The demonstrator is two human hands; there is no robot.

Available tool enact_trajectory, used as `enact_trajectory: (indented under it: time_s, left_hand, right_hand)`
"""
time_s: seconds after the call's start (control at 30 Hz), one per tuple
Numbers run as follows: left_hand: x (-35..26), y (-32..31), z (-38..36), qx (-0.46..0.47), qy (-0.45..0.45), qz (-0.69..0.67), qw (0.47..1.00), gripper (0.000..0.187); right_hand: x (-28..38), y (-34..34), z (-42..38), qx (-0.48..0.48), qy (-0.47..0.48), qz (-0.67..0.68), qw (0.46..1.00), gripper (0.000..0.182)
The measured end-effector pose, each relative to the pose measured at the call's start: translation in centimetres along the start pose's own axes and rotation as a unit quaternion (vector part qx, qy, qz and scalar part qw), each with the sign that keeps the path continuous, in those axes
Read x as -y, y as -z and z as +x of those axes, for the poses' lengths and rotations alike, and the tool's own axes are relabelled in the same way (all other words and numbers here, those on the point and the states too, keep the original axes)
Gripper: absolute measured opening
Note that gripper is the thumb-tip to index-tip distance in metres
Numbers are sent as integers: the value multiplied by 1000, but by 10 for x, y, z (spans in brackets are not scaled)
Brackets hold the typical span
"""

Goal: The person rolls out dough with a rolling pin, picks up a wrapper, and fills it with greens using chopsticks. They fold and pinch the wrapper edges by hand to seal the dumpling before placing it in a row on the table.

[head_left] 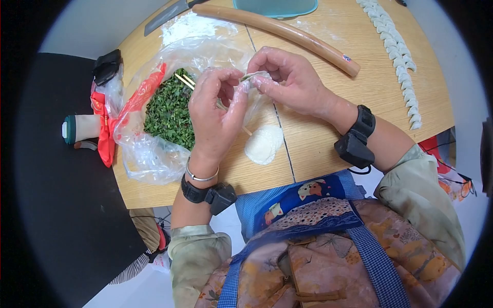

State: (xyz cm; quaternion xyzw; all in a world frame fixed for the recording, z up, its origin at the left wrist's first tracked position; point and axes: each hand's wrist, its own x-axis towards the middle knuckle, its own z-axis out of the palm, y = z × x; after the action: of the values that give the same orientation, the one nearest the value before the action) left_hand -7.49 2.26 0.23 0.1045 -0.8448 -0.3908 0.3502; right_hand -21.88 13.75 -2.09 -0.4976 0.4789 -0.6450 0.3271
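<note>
Above the table, my left hand [215, 105] and my right hand [290, 79] pinch the edge of a dumpling [255, 76] between thumbs and fingers. Much of the dumpling is hidden by the fingertips, which are dusted with flour. Below the hands a round, flat dumpling wrapper [264, 145] lies on the wood. Left of my left hand, chopped green filling [167, 110] sits in an open plastic bag, with chopsticks [185, 80] stuck into it. My left hand partly covers the filling and the chopsticks.
A long wooden rolling pin [282, 36] lies beyond my hands. Rows of finished dumplings [395, 49] line the table's right side. At the back are a knife [167, 16], spilled flour [195, 28] and a teal container [277, 9]. A green-lidded cup [82, 128] is at the left.
</note>
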Motion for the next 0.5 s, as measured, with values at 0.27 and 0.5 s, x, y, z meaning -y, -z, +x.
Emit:
enact_trajectory:
  time_s: [0.27,0.5]
  left_hand:
    - [-2,0,0,-10,4,6,1000,17]
    - [-1,1,0,-14,5,26,1000,15]
  right_hand:
    - [7,1,0,-4,-62,28,998,12]
    - [5,1,-1,3,-61,36,997,11]
